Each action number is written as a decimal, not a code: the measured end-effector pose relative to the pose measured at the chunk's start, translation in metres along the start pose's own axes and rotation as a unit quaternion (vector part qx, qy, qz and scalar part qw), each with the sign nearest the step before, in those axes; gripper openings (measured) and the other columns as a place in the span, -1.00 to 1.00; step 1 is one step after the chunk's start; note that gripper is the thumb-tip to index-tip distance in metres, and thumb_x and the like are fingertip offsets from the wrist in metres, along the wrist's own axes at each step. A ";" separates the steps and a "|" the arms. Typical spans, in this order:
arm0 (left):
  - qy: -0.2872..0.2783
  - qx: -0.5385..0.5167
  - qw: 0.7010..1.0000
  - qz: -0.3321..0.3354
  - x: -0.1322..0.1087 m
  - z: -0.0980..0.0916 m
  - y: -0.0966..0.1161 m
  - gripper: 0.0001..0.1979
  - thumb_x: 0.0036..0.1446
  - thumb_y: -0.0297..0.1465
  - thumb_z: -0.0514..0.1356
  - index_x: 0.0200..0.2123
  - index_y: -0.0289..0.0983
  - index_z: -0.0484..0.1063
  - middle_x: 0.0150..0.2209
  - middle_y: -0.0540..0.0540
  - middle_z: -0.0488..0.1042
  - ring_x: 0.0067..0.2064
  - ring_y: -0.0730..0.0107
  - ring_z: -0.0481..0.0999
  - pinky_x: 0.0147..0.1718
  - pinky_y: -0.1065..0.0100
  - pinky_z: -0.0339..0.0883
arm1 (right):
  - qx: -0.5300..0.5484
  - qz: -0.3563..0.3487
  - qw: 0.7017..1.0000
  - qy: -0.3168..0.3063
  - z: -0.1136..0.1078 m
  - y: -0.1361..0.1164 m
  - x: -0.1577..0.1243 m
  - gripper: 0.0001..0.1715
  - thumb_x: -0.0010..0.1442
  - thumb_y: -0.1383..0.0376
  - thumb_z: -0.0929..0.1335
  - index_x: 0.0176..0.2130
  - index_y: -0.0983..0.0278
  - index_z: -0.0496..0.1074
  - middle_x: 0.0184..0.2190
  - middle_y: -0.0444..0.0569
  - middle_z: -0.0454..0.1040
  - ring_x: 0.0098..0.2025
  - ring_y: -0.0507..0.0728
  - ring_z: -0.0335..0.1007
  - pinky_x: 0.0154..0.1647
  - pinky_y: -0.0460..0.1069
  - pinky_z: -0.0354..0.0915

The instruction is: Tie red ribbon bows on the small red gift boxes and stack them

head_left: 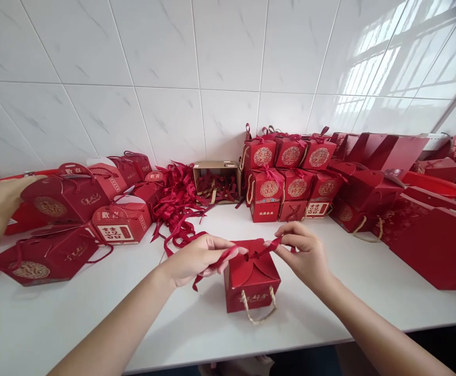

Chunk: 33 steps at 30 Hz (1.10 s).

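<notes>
A small red gift box (253,277) with a gold rope handle (259,317) stands upright near the table's front edge. A red ribbon runs through the holes in its folded top. On the box's left side, my left hand (204,257) pinches one end of the ribbon, whose tail hangs below the fingers. My right hand (303,253) grips the other end between thumb and fingers at the top right of the box. The ribbon crosses over the box top between both hands.
Red boxes (67,198) fill the left, where another person's hand (7,196) reaches in. A pile of red ribbons (179,190) lies beside a cardboard box (230,168). Stacked red boxes (290,177) and a red tray (439,184) are on the right. A tiled wall stands behind.
</notes>
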<state>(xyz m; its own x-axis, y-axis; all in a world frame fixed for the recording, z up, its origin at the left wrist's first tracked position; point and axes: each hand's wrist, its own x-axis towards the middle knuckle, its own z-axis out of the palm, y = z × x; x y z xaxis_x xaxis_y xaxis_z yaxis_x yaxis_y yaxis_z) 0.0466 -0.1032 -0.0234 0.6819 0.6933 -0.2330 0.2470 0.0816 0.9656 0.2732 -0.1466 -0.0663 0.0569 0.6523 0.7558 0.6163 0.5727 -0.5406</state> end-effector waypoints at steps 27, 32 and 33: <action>0.038 0.315 0.931 0.179 0.015 0.009 -0.011 -0.80 0.10 -0.41 0.13 -0.20 -0.16 0.48 -0.21 -0.01 0.25 -0.49 0.59 0.21 -0.47 0.44 0.22 | 0.001 0.110 0.936 -0.335 0.018 -0.015 0.022 -0.81 -0.09 0.40 0.33 -0.61 0.28 0.20 -0.48 -0.14 0.20 -0.48 -0.01 0.13 -0.46 -0.08 0.11; 0.051 0.370 0.915 0.153 0.016 0.011 -0.001 -0.95 0.06 -0.38 0.16 -0.36 -0.21 0.40 -0.30 0.04 0.26 -0.43 0.51 0.26 -0.46 0.44 0.19 | 0.006 0.077 0.935 -0.347 0.017 -0.015 0.023 -0.82 -0.09 0.42 0.33 -0.60 0.28 0.20 -0.44 -0.12 0.21 -0.45 0.00 0.15 -0.44 -0.10 0.12; 0.061 0.384 0.909 0.147 0.016 0.012 0.000 -0.95 0.07 -0.37 0.16 -0.38 -0.21 0.38 -0.31 0.04 0.26 -0.43 0.50 0.27 -0.46 0.43 0.19 | 0.004 0.075 0.934 -0.349 0.016 -0.015 0.024 -0.82 -0.09 0.42 0.32 -0.59 0.28 0.20 -0.43 -0.12 0.22 -0.44 0.00 0.15 -0.44 -0.10 0.12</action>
<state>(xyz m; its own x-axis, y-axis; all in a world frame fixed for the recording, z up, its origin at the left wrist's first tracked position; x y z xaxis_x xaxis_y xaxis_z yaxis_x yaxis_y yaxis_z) 0.0654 -0.1006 -0.0290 0.7266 0.6820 0.0827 0.5057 -0.6125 0.6076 0.2527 -0.1320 -0.0463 -0.3854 0.8887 0.2483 0.6362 0.4508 -0.6261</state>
